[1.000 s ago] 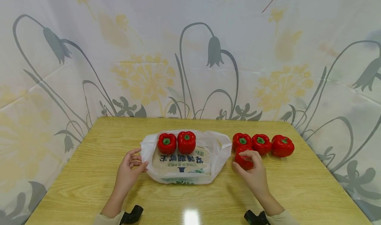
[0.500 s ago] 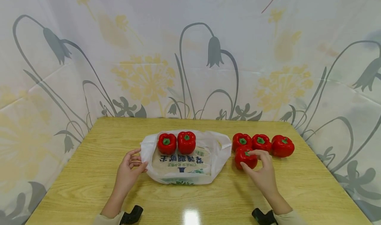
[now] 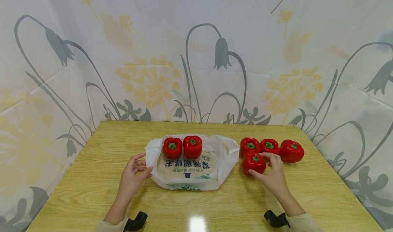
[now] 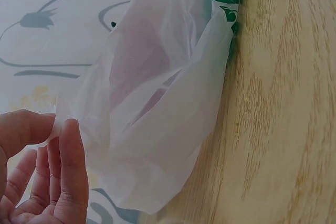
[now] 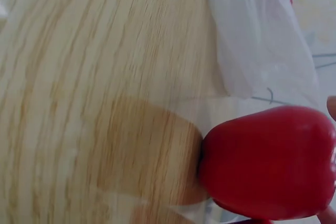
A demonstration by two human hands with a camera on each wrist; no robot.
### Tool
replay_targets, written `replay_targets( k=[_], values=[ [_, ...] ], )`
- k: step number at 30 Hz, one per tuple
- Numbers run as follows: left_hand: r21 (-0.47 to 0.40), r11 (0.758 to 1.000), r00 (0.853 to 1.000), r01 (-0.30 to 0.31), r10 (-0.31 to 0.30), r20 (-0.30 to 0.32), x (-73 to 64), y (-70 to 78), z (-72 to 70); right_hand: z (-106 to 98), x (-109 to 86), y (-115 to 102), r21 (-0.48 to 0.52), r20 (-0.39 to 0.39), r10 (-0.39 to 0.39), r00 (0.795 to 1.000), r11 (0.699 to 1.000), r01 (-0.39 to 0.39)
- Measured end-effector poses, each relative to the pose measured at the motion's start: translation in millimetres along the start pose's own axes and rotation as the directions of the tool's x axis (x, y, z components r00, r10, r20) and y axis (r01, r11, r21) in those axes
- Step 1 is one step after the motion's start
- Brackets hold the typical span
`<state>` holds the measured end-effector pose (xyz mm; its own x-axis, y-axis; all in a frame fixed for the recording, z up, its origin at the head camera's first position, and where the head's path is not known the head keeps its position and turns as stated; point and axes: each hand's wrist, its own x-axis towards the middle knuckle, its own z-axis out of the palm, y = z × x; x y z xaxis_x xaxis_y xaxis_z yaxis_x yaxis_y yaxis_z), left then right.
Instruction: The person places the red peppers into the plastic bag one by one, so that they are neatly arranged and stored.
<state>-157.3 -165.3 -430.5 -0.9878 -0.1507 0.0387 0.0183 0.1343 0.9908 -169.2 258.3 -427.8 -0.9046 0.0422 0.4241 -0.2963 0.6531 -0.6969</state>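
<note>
My left hand [image 3: 133, 172] pinches the left edge of a white plastic bag [image 3: 225, 162] between thumb and index finger. The left wrist view shows the pinched bag edge [image 4: 94, 135] close up. Inside the opened bag, at the back, two red bell peppers with green stems [image 3: 172, 148] sit side by side. On the right, my right hand [image 3: 273, 174] has its thumb and index finger around the right side of another red bell pepper [image 3: 253, 164]. That pepper stands stem up, just right of the bag. In the right wrist view the pepper [image 5: 270, 163] lies between the fingertips at the edge.
Behind the right-hand pepper, three more red bell peppers [image 3: 291, 151] stand in a row on the wooden table [image 3: 316, 187]. The bag shows dark printed writing on its inside. A flower-patterned cloth [image 3: 196, 54] hangs behind the table.
My right hand has shifted to the right and back from over the pepper, leaving more of it in view. The pepper has moved slightly right. My left hand and the bag have stayed still.
</note>
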Motion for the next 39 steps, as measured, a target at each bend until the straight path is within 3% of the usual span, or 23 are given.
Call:
replay_targets(
  k=[11, 22, 39],
  values=[
    [-0.007, 1.0, 1.0, -0.003, 0.003, -0.001, -0.3, -1.0, -1.5, 1, 5.2, 9, -0.011, 0.124, 0.131, 0.984, 0.991, -0.131],
    [-0.01, 1.0, 1.0, -0.005, 0.005, -0.003, 0.8, -2.0, -0.6, 3, 3.7, 12, 0.009, 0.157, 0.181, 0.971, 0.983, -0.184],
    [-0.006, 1.0, 1.0, -0.008, 0.008, -0.003, 0.6, -1.4, 0.7, 2, 2.3, 6, 0.035, 0.152, 0.201, 0.968, 0.977, -0.209]
  ],
)
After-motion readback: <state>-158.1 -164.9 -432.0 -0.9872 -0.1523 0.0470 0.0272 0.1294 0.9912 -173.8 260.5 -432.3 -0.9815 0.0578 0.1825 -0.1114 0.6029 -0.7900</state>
